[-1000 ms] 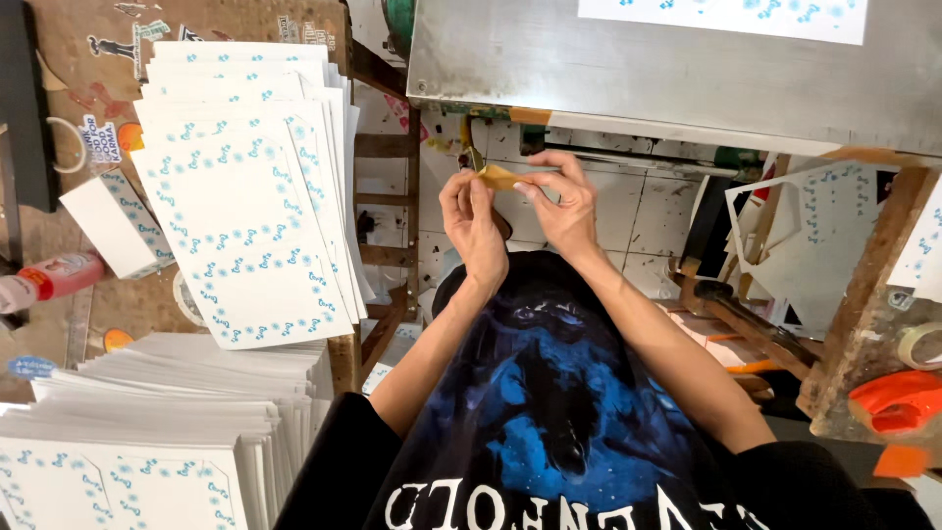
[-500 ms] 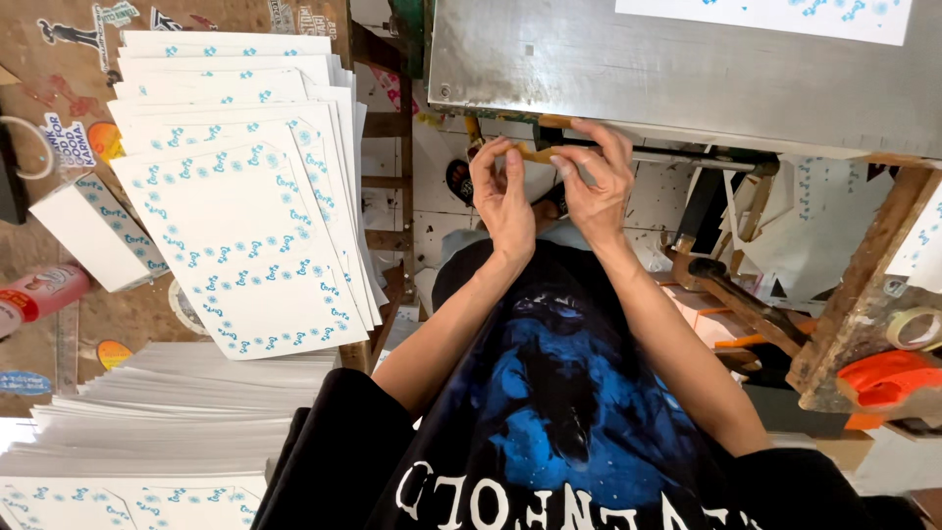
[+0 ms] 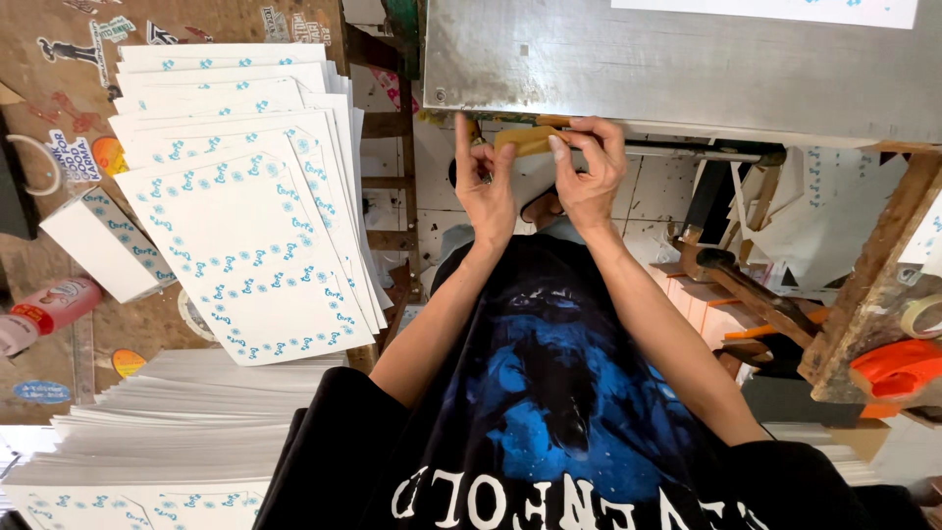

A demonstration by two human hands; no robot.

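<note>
Top centre of frame: left hand (image 3: 486, 191) and right hand (image 3: 589, 172) both pinch a small yellow-brown strip of tape (image 3: 525, 140), held against the lower edge of the metal plate (image 3: 677, 64), apparently for sticking. Printed white sheets (image 3: 235, 236) fanned left, out of the way.

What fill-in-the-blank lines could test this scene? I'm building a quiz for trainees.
1. Both hands, the left hand and the right hand, pinch a piece of ____ tape.
2. The tape sits just below the edge of a ____ plate.
3. The fanned sheets carry a ____ pattern.
4. The tape dispenser is ____.

Missing words: brown; metal; blue; orange
</note>
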